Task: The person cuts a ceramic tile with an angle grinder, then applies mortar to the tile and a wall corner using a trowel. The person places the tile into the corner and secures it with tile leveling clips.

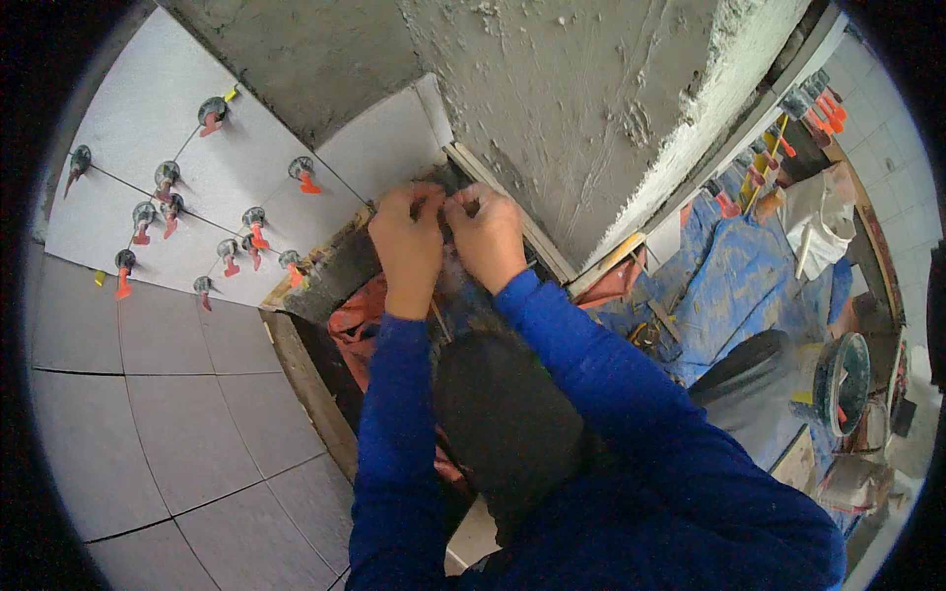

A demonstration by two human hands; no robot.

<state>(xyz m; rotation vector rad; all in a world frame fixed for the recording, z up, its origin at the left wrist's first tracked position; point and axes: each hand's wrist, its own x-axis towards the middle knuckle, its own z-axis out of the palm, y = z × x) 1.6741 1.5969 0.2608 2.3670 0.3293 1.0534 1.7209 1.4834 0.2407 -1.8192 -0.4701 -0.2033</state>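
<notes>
My left hand [408, 246] and my right hand [487, 238] are close together at the base of the wall corner. The fingers of both are curled in and pinched, and whatever lies between them is too small or hidden to name. Just beyond them a cut white tile [379, 140] is set against the grey mortar. Larger white tiles [108, 163] to the left carry several tile levelling clips with red T-shaped keys [307, 180]. To the right of my hands, a pale strip [517, 212] runs along the foot of the mortared wall [572, 108].
Grey tiles [84, 433] cover the surface at lower left, ending at a rough edge [313, 394]. Red sheeting [360, 320] lies below my hands. On the right are a blue tarp [729, 266], a white sack [820, 219], a bucket [845, 384] and more red-keyed clips [828, 113].
</notes>
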